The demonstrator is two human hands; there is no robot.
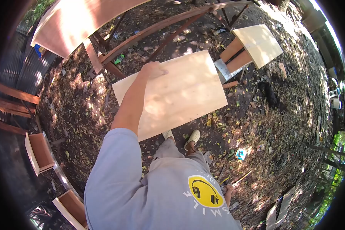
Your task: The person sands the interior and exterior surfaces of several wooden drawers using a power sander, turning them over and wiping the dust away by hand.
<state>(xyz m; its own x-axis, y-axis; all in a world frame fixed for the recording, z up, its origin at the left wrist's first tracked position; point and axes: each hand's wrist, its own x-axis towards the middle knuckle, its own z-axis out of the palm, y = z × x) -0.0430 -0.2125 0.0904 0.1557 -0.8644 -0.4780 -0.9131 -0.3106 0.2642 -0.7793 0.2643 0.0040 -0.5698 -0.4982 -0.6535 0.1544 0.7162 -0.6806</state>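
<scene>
My left hand grips the far edge of a pale rectangular wooden panel, its thumb side on the top face and its other fingers partly hidden. The panel is held tilted in front of my body, above the ground and my shoes. Low at my right side, my right hand is closed round a small dark object, partly hidden by my grey shirt. A yellow strip and a thin pale stick show close to that hand.
A large wooden board rests on a timber frame at upper left. A pale-topped wooden piece stands at upper right. Open wooden boxes line the left. Leaves and a dark animal-like shape are on the ground.
</scene>
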